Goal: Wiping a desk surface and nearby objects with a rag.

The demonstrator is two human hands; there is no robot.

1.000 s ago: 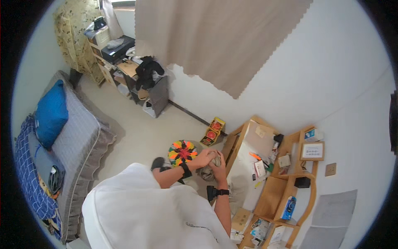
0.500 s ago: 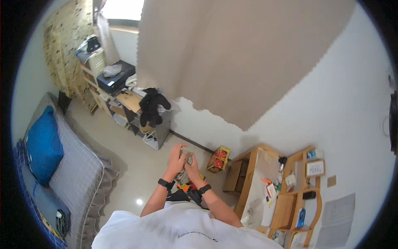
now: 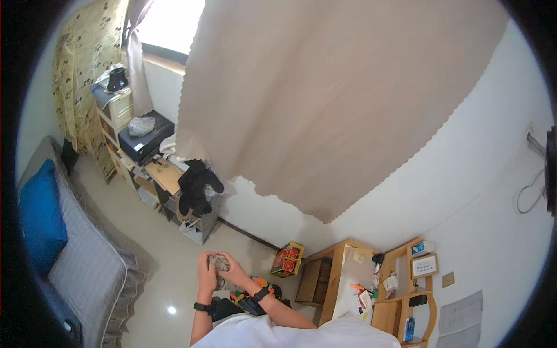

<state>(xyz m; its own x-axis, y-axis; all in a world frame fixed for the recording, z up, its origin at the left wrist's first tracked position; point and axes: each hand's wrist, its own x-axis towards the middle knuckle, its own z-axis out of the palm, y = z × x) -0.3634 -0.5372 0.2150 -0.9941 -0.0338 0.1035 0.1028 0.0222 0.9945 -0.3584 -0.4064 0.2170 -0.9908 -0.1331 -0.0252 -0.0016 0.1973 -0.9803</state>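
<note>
A small greyish-beige bundle (image 3: pixel 220 264), which looks like crumpled cloth, is held up in front of me between both hands. My left hand (image 3: pixel 207 272) is closed around its left side, fingers curled over the top. On the other side my right hand (image 3: pixel 234 274) grips it, the thumb and fingers pressed against it. Part of the bundle hangs below the hands. Beneath my right forearm, black and orange items (image 3: pixel 249 297) are partly hidden, and I cannot tell what they are.
A bed (image 3: pixel 87 255) with a blue pillow (image 3: pixel 42 217) stands at the left. Ahead are a shelf unit (image 3: pixel 194 232) with black cloth (image 3: pixel 197 187) on top and a red-yellow fruit box (image 3: pixel 287 259). A wooden desk (image 3: pixel 335 278) is at the right, below a large curtain (image 3: pixel 325 104).
My hands, still holding the bundle, have shifted left and lower in the picture. The whole room has slid downward in view as my head tilted up.
</note>
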